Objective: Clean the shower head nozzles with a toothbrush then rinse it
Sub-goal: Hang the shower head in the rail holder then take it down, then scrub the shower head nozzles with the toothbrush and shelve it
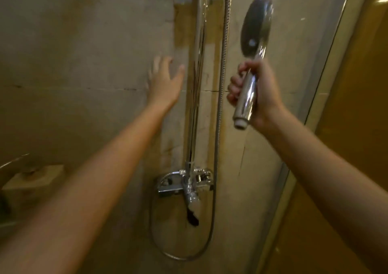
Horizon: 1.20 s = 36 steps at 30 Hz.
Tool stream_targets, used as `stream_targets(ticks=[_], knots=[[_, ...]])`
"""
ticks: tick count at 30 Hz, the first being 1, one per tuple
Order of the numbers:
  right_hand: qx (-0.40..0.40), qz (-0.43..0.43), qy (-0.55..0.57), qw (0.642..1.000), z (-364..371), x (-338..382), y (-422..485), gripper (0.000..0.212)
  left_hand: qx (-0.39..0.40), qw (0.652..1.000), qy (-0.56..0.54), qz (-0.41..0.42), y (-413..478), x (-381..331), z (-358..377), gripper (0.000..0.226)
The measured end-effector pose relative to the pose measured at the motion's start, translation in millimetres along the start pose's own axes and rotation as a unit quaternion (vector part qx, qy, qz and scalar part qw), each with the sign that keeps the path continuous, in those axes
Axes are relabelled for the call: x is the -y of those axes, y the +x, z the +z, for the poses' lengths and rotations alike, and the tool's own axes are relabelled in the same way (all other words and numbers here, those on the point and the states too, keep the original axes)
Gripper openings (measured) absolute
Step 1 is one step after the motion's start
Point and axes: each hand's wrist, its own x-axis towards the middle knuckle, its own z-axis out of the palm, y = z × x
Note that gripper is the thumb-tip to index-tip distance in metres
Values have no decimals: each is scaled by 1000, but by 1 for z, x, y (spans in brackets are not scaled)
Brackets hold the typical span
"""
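A chrome shower head point(255, 26) stands upright at the upper right, its grey oval face turned toward me. My right hand point(255, 93) is closed around its shiny handle, and the handle's white threaded end sticks out below my fist with no hose on it. My left hand point(164, 80) is raised with its fingers spread, holding nothing, just left of the vertical chrome riser rail point(198, 63). The metal shower hose point(223, 63) hangs along the wall between my two hands and loops below the mixer. No toothbrush is in view.
A chrome mixer tap point(185, 182) with a spout is fixed low on the stained tiled wall. A glass shower door with a metal frame point(323, 74) closes the right side. A small ledge or soap dish point(31, 179) sits at the lower left.
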Motion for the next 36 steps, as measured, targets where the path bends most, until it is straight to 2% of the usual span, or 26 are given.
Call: stream_targets(ticks=[2, 3, 5, 7, 9, 13, 16, 17, 20, 21, 22, 24, 26, 28, 30, 31, 36], knots=[[-3, 19, 20, 1000, 3, -35, -15, 25, 55, 965, -237, -103, -65, 3, -3, 29], [-9, 22, 16, 1000, 6, -53, -22, 24, 102, 935, -301, -155, -101, 6, -10, 33], [-3, 30, 21, 999, 15, -88, -34, 22, 215, 862, -389, -245, -164, 18, -25, 52], [31, 43, 47, 998, 29, -122, -48, 14, 291, 790, -457, -288, -208, 35, -36, 62], [73, 57, 67, 993, 49, -153, -62, 10, 301, 759, -494, -299, -236, 47, -51, 56], [175, 78, 15, 981, 84, -206, -87, 20, 237, 787, -463, -332, -268, 66, -94, 42], [260, 97, -80, 958, 98, -239, -100, 29, 211, 831, -403, -320, -286, 78, -127, 37], [291, 112, -111, 944, 106, -249, -100, 36, 182, 842, -388, -327, -292, 82, -136, 37], [362, 164, -203, 895, 127, -268, -93, 75, 90, 856, -357, -364, -304, 96, -162, 36], [358, 158, -231, 891, 132, -273, -90, 72, 70, 856, -350, -373, -308, 100, -171, 36], [356, 117, -260, 890, 136, -279, -86, 60, 50, 856, -346, -380, -312, 105, -179, 37], [346, -12, -336, 876, 144, -288, -78, 42, 8, 858, -332, -393, -320, 113, -195, 39], [338, -111, -441, 824, 158, -299, -68, 27, -29, 854, -317, -412, -326, 121, -213, 36], [349, -177, -543, 743, 179, -313, -60, 25, -57, 848, -306, -429, -331, 129, -229, 34], [359, -196, -618, 671, 195, -325, -55, 27, -84, 850, -290, -432, -337, 137, -243, 35], [362, -191, -636, 654, 200, -330, -55, 27, -98, 855, -272, -430, -340, 140, -249, 36], [345, -189, -660, 640, 208, -344, -52, 26, -153, 867, -198, -430, -345, 155, -262, 25]])
